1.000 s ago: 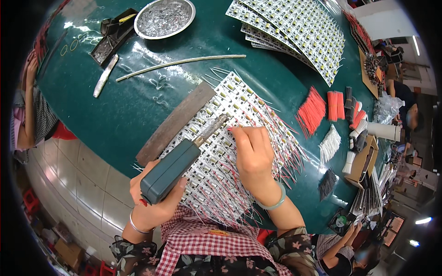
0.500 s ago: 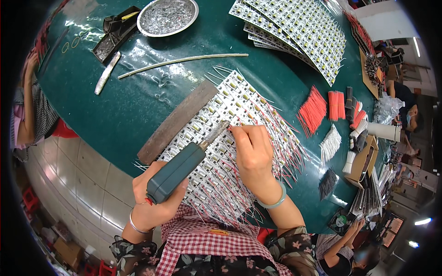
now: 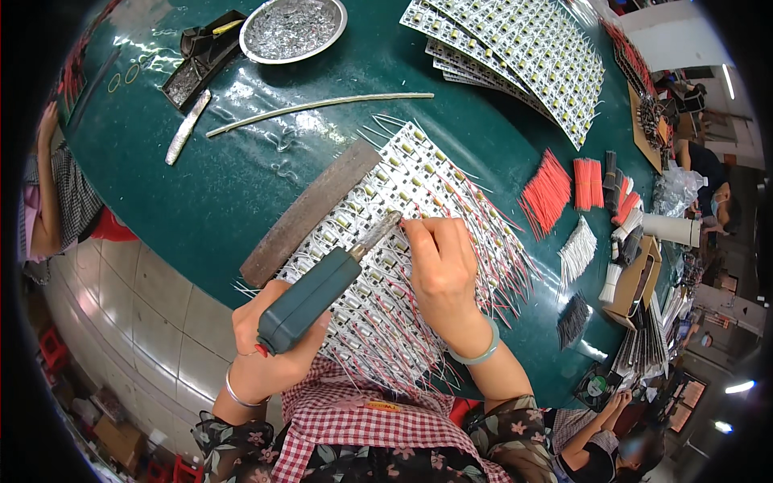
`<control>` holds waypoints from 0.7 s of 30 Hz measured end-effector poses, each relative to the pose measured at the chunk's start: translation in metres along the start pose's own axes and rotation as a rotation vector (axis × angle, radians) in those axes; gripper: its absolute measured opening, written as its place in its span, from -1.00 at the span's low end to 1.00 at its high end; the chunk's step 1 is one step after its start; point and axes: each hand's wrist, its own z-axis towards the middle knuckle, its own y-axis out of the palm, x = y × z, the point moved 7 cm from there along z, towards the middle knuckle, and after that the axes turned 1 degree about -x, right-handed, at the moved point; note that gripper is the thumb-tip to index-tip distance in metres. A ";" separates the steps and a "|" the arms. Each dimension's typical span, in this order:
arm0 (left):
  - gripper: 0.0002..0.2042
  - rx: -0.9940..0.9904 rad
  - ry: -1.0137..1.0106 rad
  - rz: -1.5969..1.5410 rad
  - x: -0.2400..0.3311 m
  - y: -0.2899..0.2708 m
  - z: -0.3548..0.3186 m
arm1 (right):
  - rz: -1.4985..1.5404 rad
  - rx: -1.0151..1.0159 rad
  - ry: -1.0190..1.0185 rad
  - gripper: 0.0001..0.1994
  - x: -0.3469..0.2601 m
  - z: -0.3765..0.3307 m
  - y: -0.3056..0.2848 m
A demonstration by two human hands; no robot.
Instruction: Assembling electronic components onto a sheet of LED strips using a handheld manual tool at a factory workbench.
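Note:
My left hand (image 3: 270, 342) is wrapped round the dark green handle of a gun-shaped soldering iron (image 3: 310, 299). The iron's tip rests at a white circuit board panel (image 3: 394, 173) full of small components, right beside my right fingertips. With thumb and forefinger, my right hand (image 3: 444, 270) pinches a thin red wire, mostly hidden by the fingers, down at the board. Red wires (image 3: 503, 258) stick out over the panel's right and near parts; pale leads show along its left and far edges. A brown wooden bar (image 3: 310, 213) lies along the panel's left side.
A metal bowl of solder scraps (image 3: 291, 32), a dark tray (image 3: 201, 60) and a solder strand (image 3: 322, 105) lie at the far left. Stacked panels (image 3: 515, 56) stand far right. Red wire bundles (image 3: 547, 193), white wires (image 3: 577, 249) and black wires (image 3: 573, 320) lie right. Other people sit nearby.
My hands, the soldering iron and the panel stay almost in place. At the left edge, another person's arm has shifted slightly.

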 end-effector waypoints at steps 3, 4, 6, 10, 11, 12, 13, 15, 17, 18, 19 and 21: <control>-0.82 0.037 -0.008 -0.007 -0.002 -0.003 -0.005 | -0.005 -0.003 -0.005 -0.64 0.000 0.001 0.000; -0.81 0.045 -0.015 -0.027 -0.003 -0.003 -0.005 | -0.009 0.000 -0.005 -0.64 0.000 0.001 0.000; -0.81 0.062 -0.029 -0.067 -0.005 -0.004 -0.006 | -0.015 0.005 -0.007 -0.65 0.000 0.000 -0.001; -0.79 0.064 0.043 -0.017 0.000 -0.006 -0.006 | -0.022 0.011 -0.003 -0.65 0.000 0.001 0.000; -0.78 0.066 0.062 -0.007 0.000 -0.006 -0.007 | -0.025 0.014 -0.006 -0.65 -0.001 0.001 0.000; -0.77 0.067 0.080 0.003 0.001 -0.007 -0.007 | -0.028 0.017 -0.009 -0.65 -0.001 0.001 0.000; -0.77 0.074 0.076 -0.002 0.000 -0.007 -0.008 | -0.035 0.033 -0.009 -0.65 -0.002 0.001 -0.001; -0.76 0.089 0.069 -0.013 0.000 -0.008 -0.010 | -0.051 0.063 -0.009 -0.65 -0.002 -0.002 -0.003; -0.75 0.093 0.072 -0.015 -0.001 -0.009 -0.011 | -0.041 0.080 -0.026 -0.64 -0.006 -0.003 -0.007; -0.75 0.095 0.074 -0.016 -0.002 -0.010 -0.012 | -0.036 0.088 -0.035 -0.64 -0.008 -0.003 -0.008; -0.75 0.095 0.075 -0.017 -0.002 -0.010 -0.013 | -0.021 0.064 -0.025 -0.64 -0.009 -0.004 -0.008; -0.75 0.096 0.076 -0.019 -0.002 -0.011 -0.014 | 0.009 0.015 -0.004 -0.64 -0.011 -0.006 -0.005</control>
